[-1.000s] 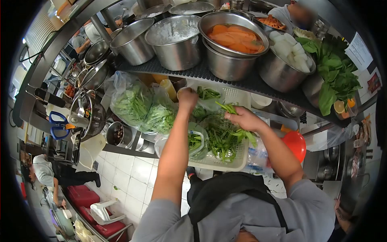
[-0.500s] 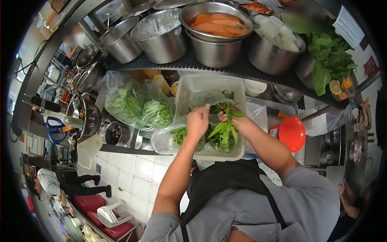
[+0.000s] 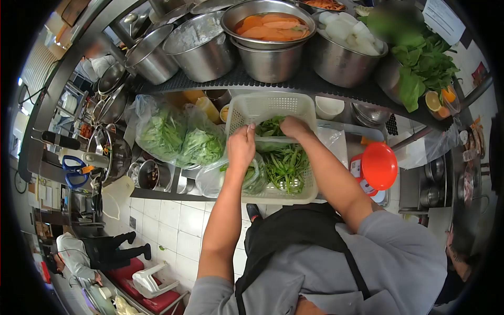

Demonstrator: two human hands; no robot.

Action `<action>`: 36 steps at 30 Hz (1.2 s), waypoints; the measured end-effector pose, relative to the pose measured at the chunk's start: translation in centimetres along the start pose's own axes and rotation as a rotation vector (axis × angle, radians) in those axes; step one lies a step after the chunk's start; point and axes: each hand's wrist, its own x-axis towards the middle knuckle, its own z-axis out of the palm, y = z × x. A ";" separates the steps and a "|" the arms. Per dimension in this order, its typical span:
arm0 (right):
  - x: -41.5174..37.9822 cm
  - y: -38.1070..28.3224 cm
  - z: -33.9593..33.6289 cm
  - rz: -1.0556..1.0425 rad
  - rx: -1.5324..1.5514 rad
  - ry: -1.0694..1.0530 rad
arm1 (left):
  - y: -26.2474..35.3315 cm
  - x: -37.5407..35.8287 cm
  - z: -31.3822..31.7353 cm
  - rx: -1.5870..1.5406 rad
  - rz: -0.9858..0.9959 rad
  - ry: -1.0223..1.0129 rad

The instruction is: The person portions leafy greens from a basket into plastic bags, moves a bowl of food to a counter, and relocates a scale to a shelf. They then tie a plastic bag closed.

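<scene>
My left hand (image 3: 241,147) is closed with its thumb up, pinching the edge of a clear plastic bag (image 3: 212,181) over the left side of a white perforated basket (image 3: 236,107). Toward the back of the basket, my right hand (image 3: 296,128) is curled around leafy greens (image 3: 270,126); its fingertips are hidden. A strip of the plastic stretches between the two hands. Nearer me in the basket lies a loose heap of long-leaved green sprigs (image 3: 286,168). More greens show through the bag at the left (image 3: 254,178).
Left of the basket sit bagged greens (image 3: 202,147). Steel pots (image 3: 273,65) line the shelf above, one under a bowl of orange slices (image 3: 273,26). A red round container (image 3: 379,166) stands at right, and blue-handled scissors (image 3: 76,170) hang left. Another person (image 3: 79,252) is at lower left.
My right hand has moved back and down into the far part of the basket with the sprigs it held up. My left hand has shifted slightly left, keeping its pinch on the bag.
</scene>
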 end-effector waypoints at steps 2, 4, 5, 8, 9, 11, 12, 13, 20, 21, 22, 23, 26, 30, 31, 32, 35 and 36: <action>1.9 -0.5 1.3 -0.199 -0.147 -0.024 | -0.2 0.9 -0.5 0.020 0.031 -0.006; 6.1 2.1 5.8 -0.462 -0.056 0.032 | -0.4 1.9 -0.4 -0.005 -0.066 0.012; 6.6 1.3 5.1 -0.443 -0.099 -0.073 | -0.5 3.1 -0.5 -0.017 -0.110 0.028; 3.3 -4.8 0.3 -0.477 -0.166 -0.154 | -7.3 8.4 1.2 -0.433 -0.337 0.113; 0.8 -6.6 -2.2 -0.545 -0.147 -0.013 | -8.5 9.7 1.6 -0.754 -0.482 0.035; -5.8 -8.1 -4.8 -0.998 0.419 0.286 | -8.5 11.1 1.9 -0.901 -0.627 0.106; -7.9 -7.9 -5.7 -0.950 0.438 0.173 | -8.5 11.9 1.9 -0.973 -0.693 0.141; -9.6 -7.0 -6.7 -0.902 0.454 0.056 | -9.3 12.6 2.0 -1.037 -0.722 0.131; -10.5 5.9 7.0 -1.163 -0.550 -0.310 | -10.9 12.4 0.5 -0.989 -0.727 -0.007; -10.3 7.6 8.5 -1.174 -0.551 -0.106 | -10.4 12.3 0.5 -0.956 -0.707 -0.009; -10.0 7.9 8.5 -1.176 -0.610 -0.132 | -10.1 12.1 0.6 -0.920 -0.689 -0.013; -9.0 7.9 8.2 -1.178 -0.670 -0.156 | -9.8 12.0 0.6 -0.885 -0.668 -0.017; -7.0 6.8 5.5 -1.079 -0.564 -0.303 | -9.6 11.9 0.8 -0.749 -0.641 0.003; -7.7 5.9 0.7 -0.803 0.077 -0.255 | -10.8 11.4 0.4 -0.578 -0.552 0.027; -7.9 5.4 -0.6 -0.696 0.270 -0.243 | -12.2 11.6 0.8 -0.465 -0.501 0.038; -8.2 5.2 -1.4 -0.654 0.366 -0.134 | -13.5 11.8 1.3 -0.350 -0.450 0.047; -8.5 4.0 -3.7 -0.641 0.592 -0.029 | -5.5 7.8 -1.6 0.196 -0.079 0.419; -8.7 3.4 -4.3 -0.644 0.639 0.009 | -2.3 6.2 -2.9 0.055 -0.064 0.341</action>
